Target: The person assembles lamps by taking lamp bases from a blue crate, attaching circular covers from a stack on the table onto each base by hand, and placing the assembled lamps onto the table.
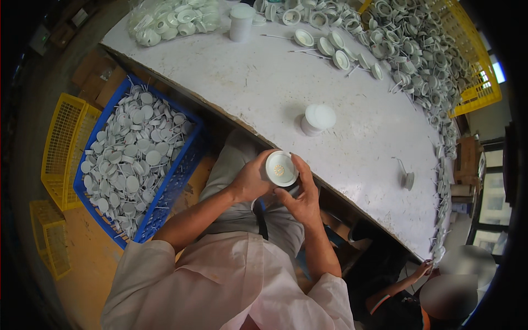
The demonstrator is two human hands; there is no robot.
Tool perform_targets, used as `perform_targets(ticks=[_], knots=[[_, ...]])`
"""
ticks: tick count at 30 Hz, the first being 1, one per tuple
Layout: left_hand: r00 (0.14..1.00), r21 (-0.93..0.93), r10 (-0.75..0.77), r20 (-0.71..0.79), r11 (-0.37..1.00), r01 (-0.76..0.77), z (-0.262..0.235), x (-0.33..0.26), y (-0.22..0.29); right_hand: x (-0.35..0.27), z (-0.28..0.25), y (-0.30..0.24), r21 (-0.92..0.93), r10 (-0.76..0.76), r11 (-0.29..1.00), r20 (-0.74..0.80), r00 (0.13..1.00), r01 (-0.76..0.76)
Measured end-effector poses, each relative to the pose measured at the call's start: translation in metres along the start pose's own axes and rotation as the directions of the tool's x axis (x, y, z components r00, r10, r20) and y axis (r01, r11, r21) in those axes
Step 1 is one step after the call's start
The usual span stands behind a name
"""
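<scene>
Both my hands hold one small round white lamp housing (281, 168) above my lap, its open face up, showing a ring of yellow dots inside. My left hand (252, 179) wraps it from the left and my right hand (301, 193) cups it from below and the right. A short stack of white round discs (317, 119) stands on the white table (258, 88) just beyond my hands.
A blue crate (179, 179) full of finished white lamps with wires sits at my left, beside yellow crates (61, 148). Heaps of white housings (407, 49) cover the table's far side, with a bag of parts (176, 19) and another stack (241, 22). Another person's hand (423, 269) shows at lower right.
</scene>
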State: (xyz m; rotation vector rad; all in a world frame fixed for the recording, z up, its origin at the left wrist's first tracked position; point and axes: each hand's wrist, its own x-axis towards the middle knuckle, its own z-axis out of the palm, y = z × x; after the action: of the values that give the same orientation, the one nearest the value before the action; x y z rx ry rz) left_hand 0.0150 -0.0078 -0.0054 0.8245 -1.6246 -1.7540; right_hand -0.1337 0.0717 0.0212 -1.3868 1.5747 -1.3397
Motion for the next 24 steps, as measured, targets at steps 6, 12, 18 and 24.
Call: perform_targets(ticks=[6, 12, 18, 24], knots=[[0.967, -0.342, -0.232, 0.101, 0.905, 0.253, -0.013, -0.015, -0.006, 0.07, -0.048, 0.014, -0.096, 0.17, 0.968, -0.421, 0.891, -0.23], [0.946, -0.482, -0.244, 0.213, 0.816, 0.319, -0.007, -0.023, -0.011, 0.122, -0.058, 0.041, 0.22, 0.432, 0.901, -0.368, 0.823, -0.375], [0.94, -0.431, -0.281, 0.193, 0.836, 0.339, -0.01, -0.023, -0.011, 0.115, -0.066, 0.054, 0.507, 0.496, 0.807, -0.306, 0.813, -0.302], [0.947, -0.443, -0.264, 0.182, 0.838, 0.319, -0.003, -0.016, 0.005, 0.085, -0.069, 0.04, 0.681, 0.484, 0.698, -0.219, 0.848, -0.223]])
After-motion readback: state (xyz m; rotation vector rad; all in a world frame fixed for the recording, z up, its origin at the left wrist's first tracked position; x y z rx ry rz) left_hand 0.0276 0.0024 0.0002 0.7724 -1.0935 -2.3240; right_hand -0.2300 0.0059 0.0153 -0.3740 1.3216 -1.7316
